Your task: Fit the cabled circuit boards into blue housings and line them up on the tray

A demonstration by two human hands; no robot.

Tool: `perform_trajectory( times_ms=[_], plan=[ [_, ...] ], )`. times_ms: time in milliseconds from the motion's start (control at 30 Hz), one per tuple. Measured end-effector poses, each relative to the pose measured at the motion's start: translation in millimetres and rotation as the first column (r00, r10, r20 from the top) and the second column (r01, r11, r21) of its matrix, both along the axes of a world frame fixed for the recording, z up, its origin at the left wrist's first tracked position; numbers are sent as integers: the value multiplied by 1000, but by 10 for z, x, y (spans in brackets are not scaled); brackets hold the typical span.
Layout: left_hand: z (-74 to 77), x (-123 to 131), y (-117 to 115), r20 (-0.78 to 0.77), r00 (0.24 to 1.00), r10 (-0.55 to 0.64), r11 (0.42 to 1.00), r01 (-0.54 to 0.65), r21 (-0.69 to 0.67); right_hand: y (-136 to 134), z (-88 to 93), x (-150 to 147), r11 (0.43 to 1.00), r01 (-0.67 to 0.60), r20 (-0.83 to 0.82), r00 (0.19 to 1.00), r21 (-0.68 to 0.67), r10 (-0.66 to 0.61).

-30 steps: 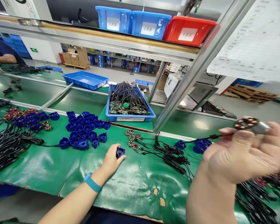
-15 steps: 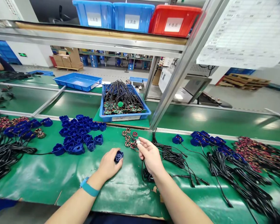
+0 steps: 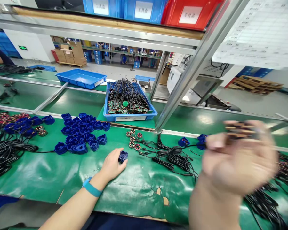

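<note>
While bare mat [image 3: 129, 191] reaches the edge [image 3: 132, 216], left grip [image 3: 112, 164] pinches a blue housing [image 3: 123, 156], right grip [image 3: 238, 163] a coil [image 3: 241, 130].

1 camera, worn on the person's head, looks forward and down across the green mat [image 3: 134, 191]; the right hand [image 3: 240, 156] is close to the lens, the left hand [image 3: 113, 164] farther off, the red bin [image 3: 203, 16] cropped above.
</note>
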State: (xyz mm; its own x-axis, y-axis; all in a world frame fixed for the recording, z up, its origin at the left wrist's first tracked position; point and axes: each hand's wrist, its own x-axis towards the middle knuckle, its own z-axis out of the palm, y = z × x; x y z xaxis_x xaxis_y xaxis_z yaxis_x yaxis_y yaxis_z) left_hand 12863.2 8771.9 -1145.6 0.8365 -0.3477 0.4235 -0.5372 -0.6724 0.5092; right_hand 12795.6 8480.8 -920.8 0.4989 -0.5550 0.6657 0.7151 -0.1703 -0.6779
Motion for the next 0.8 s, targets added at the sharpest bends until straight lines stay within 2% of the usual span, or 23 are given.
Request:
perform_trajectory(
  times_ms=[33,100,167,233,300,367,433,500,633,800],
  plan=[
    [-13,6,2,1,1000,8,1000,-8,-11,155,-134,52,999,-17,-39,999,-29,16],
    [-34,17,11,-9,1000,26,999,-27,-43,463,-466,156,968,-203,-294,943,-147,153],
    [-31,21,21,-29,999,35,996,-37,-78,703,-854,242,873,-414,-520,821,-259,235],
    [5,14,27,-40,999,24,994,-29,-105,848,-1241,304,791,-497,-621,759,-357,196],
    [57,-2,26,-32,999,-11,992,7,-122,914,-1565,343,734,-506,-638,759,-454,129],
    [100,-17,16,-21,998,-55,991,52,-127,932,-1782,360,675,-515,-634,768,-529,89],
    [118,-27,4,-16,997,-79,990,77,-116,930,-1887,357,632,-524,-632,772,-571,68],
    [110,-30,-5,-15,994,-105,989,103,-102,930,-1906,339,611,-524,-629,775,-594,54],
    [54,-27,-8,-7,982,-190,974,187,-125,956,-1831,301,572,-542,-638,769,-616,42],
    [31,-57,-20,-58,976,-208,971,199,-131,980,-1785,280,559,-549,-654,756,-622,15]
  ],
)
